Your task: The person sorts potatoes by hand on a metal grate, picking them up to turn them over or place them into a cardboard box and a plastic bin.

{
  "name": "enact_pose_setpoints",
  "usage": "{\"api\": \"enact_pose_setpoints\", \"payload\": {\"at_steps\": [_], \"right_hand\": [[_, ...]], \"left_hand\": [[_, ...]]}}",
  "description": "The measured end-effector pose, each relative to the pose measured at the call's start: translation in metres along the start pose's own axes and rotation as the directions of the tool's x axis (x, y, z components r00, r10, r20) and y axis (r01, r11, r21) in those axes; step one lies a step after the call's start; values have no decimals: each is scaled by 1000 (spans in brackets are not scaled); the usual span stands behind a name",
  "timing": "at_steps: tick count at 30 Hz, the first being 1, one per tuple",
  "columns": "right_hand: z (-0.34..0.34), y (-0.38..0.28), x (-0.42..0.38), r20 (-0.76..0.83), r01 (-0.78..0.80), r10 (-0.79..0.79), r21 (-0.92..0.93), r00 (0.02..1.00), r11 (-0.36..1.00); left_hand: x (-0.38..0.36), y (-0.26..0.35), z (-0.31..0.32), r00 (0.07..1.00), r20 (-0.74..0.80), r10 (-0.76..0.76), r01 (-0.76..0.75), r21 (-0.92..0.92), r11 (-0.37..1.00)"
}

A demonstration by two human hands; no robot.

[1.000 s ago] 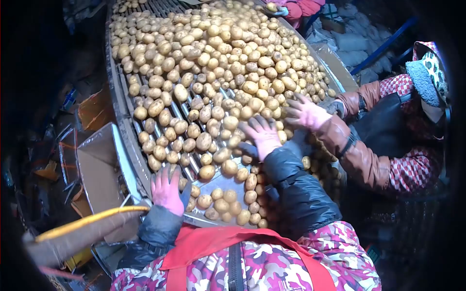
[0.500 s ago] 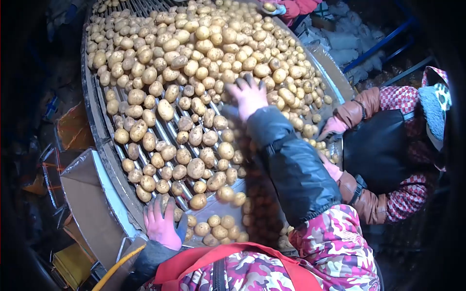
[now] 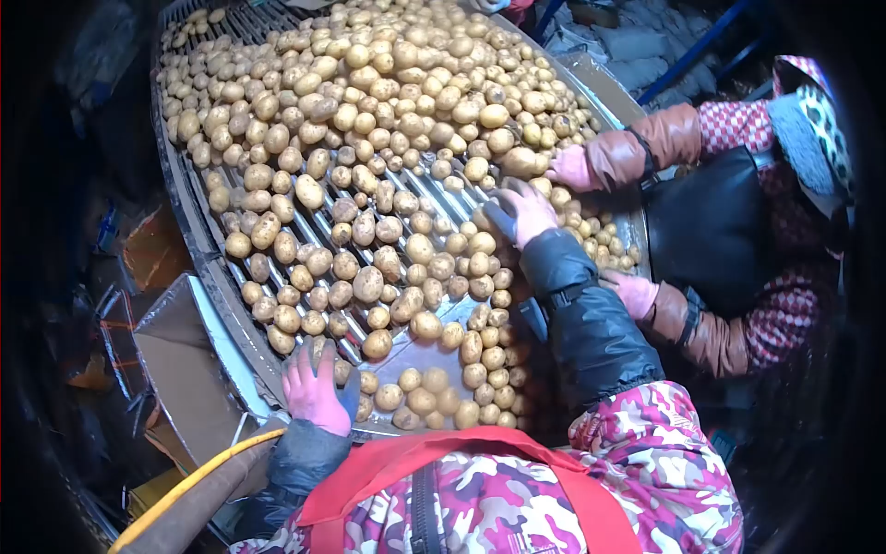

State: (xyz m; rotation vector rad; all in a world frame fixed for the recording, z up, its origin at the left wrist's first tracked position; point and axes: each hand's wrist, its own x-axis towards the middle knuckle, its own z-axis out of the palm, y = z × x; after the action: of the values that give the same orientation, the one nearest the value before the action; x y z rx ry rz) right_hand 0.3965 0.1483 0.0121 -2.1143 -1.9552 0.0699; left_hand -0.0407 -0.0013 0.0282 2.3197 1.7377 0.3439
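Many potatoes (image 3: 365, 226) cover a table of metal bars (image 3: 434, 198). My left hand (image 3: 318, 392), in a pink glove with dark fingertips, rests at the near left rim. Its fingers are spread beside a few potatoes, with nothing in its grasp. Farther right, my right hand (image 3: 528, 214), gloved the same way, lies against potatoes at the table's right side. Its fingers are apart, and I see nothing gripped. More potatoes (image 3: 425, 397) lie on a flat grey plate (image 3: 415, 355) close to my body.
Across on the right, a co-worker's gloved hands (image 3: 574, 168) are among the potatoes. Cardboard (image 3: 189, 369) leans along the left side, near a yellow-edged strip (image 3: 198, 462). Pale sacks (image 3: 637, 60) and a blue rail (image 3: 692, 51) stand at the back right.
My right hand has moved right across the potatoes, and bare bars now show behind it. The co-worker's upper hand has reached farther over the table. My left hand stays at the rim.
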Motion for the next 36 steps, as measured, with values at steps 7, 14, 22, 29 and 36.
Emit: {"api": "enact_pose_setpoints", "payload": {"at_steps": [7,14,22,29,36], "right_hand": [[-29,-58,-108,190,-266,269,-42,944,963],[-10,-121,-194,132,-12,18,-47,991,999],[-12,-132,-201,210,508,-530,154,821,848],[-24,-66,-91,156,-54,50,21,986,998],[-15,-71,65,156,23,-18,-29,988,999]], "left_hand": [[-2,3,2,1000,4,12,-13,21,1000],[-6,-1,10,1000,-6,21,-21,57,998],[-4,1,-3,998,47,34,-33,-27,999],[-3,-4,7,998,-29,57,-58,-25,998],[0,-6,6,999,12,46,-46,-25,999]]}}
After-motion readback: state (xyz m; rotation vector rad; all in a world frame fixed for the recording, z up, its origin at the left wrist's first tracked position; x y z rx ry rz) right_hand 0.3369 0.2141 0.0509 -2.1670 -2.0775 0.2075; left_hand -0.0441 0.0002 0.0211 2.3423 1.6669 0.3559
